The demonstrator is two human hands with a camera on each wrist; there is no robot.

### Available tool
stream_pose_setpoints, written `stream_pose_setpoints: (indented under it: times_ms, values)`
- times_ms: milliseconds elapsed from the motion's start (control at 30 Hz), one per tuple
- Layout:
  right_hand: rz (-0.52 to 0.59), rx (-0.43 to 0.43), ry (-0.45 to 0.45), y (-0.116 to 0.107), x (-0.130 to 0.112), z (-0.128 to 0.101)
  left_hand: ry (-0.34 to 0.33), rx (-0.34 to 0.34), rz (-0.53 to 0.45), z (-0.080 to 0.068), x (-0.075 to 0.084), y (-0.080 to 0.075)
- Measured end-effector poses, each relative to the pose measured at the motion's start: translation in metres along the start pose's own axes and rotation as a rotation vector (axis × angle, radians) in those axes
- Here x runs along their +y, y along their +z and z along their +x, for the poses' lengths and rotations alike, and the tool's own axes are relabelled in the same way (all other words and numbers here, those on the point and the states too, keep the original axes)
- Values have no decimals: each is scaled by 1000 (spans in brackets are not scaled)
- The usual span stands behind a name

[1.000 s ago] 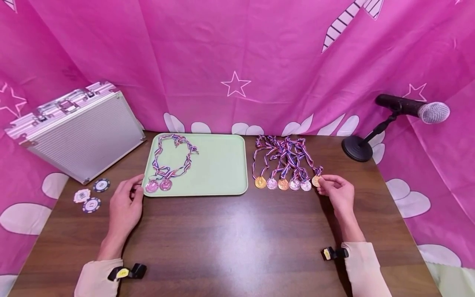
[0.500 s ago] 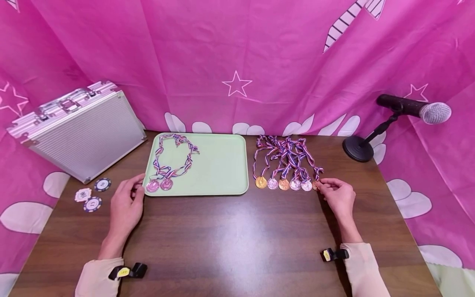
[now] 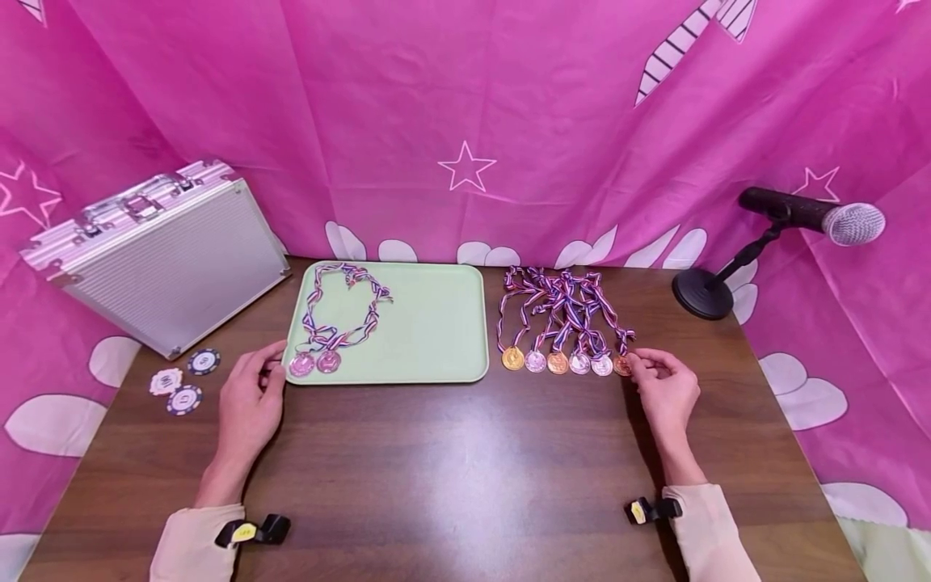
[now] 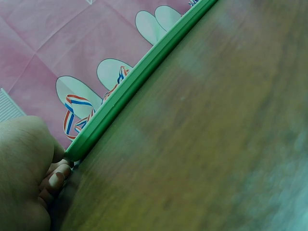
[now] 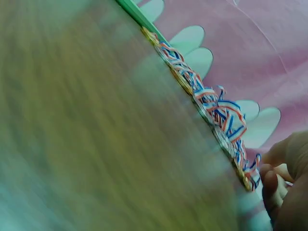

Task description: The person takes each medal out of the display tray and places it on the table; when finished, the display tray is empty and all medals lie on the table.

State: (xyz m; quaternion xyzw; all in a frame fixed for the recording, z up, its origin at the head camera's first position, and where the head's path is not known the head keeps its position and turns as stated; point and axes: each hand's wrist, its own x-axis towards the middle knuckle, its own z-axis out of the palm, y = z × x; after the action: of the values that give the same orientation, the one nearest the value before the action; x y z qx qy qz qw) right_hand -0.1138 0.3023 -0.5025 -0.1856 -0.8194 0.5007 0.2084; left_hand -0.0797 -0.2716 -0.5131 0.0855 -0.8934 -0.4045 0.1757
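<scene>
My left hand point(image 3: 250, 400) pinches the front-left corner of a light green tray point(image 3: 429, 323); the left wrist view shows thumb and fingers at its rim. Two medals point(image 3: 329, 361) with striped ribbons lie on the tray's left side, their ribbons spread in a loop. Right of the tray, several gold, silver and bronze medals point(image 3: 558, 363) lie in a row along the table, their ribbons point(image 3: 567, 303) tangled behind them. My right hand point(image 3: 667, 388) is at the rightmost bronze medal point(image 3: 621, 365), fingertips right beside its edge, with nothing gripped.
A silver metal case point(image 3: 174, 267) stands at the back left, with three poker chips point(image 3: 185, 399) in front of it. At the back right is a microphone point(image 3: 807, 212) on a black stand point(image 3: 703, 293). A pink curtain point(image 3: 393, 121) hangs behind the table point(image 3: 465, 477).
The rightmost medal has come down flat, level with the row, and my right hand has let go and shifted slightly right. My left hand stays at the tray's corner.
</scene>
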Motion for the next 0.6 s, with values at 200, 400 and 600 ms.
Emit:
stream_pose_setpoints:
  times_ms: [200,400,600]
  values:
    - [131,22,-88,14,-16,-13,3,1,-6,0,0,0]
    - [158,-56,-138,36,-41,-34,20,10,-1,0,-1,1]
    - [193,-174,-219,63,-54,-56,27,15,-9,-1,0,1]
